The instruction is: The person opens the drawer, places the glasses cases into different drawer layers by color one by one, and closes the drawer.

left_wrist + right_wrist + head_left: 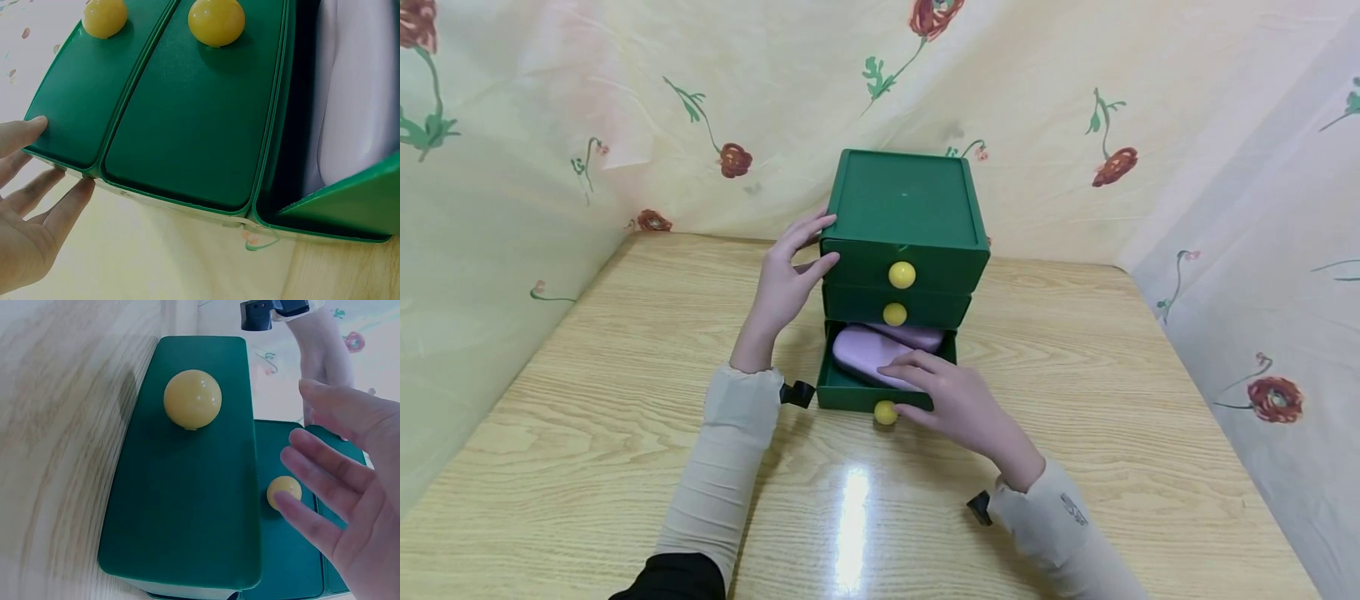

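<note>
A green cabinet [906, 196] of three stacked drawers stands on the table, each drawer with a round yellow knob. Its bottom drawer [847, 400] is pulled out. Inside lie two smooth, light purple, rounded objects: one [868, 348] slants across the front, and another [919, 335] is partly hidden behind it. My left hand [781, 287] rests against the cabinet's upper left side, thumb at the front corner, fingers fairly straight. Over the right part of the open drawer hovers my right hand [962, 402], fingers loosely extended above the front purple object, thumb near the bottom knob [886, 412].
The middle drawer [857, 304] and the top drawer [857, 262] are closed. A light wood-grain table [625, 400] spreads around the cabinet. Behind and at both sides hangs a pale cloth [805, 92] with red flowers.
</note>
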Tool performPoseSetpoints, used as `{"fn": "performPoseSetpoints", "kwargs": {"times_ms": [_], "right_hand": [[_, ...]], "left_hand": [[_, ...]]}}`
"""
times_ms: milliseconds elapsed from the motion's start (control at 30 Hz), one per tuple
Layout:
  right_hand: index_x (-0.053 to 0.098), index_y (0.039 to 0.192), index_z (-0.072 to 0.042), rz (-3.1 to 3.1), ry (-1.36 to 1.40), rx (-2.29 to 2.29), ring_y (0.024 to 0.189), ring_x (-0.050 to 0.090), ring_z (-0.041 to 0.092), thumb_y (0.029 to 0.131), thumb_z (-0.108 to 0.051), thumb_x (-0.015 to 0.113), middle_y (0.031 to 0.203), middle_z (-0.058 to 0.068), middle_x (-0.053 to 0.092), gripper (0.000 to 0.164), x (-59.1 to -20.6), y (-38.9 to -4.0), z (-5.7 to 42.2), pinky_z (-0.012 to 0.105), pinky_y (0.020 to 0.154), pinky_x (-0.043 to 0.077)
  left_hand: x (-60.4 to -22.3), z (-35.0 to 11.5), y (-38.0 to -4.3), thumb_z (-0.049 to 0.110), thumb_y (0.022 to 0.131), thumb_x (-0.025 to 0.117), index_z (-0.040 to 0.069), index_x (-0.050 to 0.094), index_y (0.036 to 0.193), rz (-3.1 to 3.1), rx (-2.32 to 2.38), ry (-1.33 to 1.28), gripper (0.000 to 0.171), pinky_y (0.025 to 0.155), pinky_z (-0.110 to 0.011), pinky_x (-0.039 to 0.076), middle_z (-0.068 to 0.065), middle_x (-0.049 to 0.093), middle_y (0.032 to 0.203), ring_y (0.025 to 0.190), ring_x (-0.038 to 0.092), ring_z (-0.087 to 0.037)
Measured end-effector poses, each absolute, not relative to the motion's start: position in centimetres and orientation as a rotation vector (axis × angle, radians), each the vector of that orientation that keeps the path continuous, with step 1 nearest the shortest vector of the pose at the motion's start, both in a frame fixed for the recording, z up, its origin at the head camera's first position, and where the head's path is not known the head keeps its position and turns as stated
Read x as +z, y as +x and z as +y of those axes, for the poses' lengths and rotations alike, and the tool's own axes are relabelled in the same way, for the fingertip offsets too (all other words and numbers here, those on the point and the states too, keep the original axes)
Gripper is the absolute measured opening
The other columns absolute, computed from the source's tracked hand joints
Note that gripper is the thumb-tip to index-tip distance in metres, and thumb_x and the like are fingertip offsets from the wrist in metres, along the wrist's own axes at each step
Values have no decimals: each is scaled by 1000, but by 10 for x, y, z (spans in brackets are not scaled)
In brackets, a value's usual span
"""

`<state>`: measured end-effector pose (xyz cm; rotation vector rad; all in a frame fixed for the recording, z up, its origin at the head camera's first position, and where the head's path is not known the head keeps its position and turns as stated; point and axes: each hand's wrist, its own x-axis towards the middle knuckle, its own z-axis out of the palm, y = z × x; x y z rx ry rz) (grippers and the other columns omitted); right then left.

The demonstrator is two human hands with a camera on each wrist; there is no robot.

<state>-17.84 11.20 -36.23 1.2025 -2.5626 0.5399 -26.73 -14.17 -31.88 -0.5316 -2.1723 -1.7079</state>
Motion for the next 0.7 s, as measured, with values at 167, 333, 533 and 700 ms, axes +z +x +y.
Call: {"fn": "performPoseSetpoints", "kwargs": {"times_ms": [167, 333, 533, 700], "right_hand": [[68, 120, -14, -2544, 1245, 635, 95, 67, 12, 79, -21, 81, 116, -3, 66, 43, -363, -173, 115, 22, 69, 56], [68, 119, -12, -2564, 1270, 738, 92, 68, 11, 79, -17, 81, 110, -2, 69, 43, -362, -169, 116, 25, 71, 57], [68, 117, -10, -2598, 1272, 816, 83, 69, 9, 78, -13, 81, 102, 1, 73, 41, -363, -167, 117, 28, 69, 59], [68, 117, -10, -2694, 1242, 790, 80, 70, 8, 82, -15, 77, 98, 1, 74, 37, -364, -166, 117, 26, 70, 58]], "left_hand": [[-319, -142, -267, 13, 93, 64, 10, 56, 137, -2175, -1708, -526, 44, 96, -49, 53, -3, 43, 151, 128, 51, -26], [-318, -142, -266, 13, 93, 63, 9, 55, 137, -2170, -1718, -529, 44, 96, -50, 53, -4, 43, 151, 128, 50, -27], [-318, -142, -266, 13, 93, 64, 9, 56, 136, -2165, -1717, -537, 44, 96, -49, 53, -3, 43, 151, 128, 50, -26], [-319, -142, -267, 13, 93, 64, 10, 56, 136, -2166, -1710, -539, 44, 96, -49, 53, -3, 44, 151, 127, 51, -26]]}}
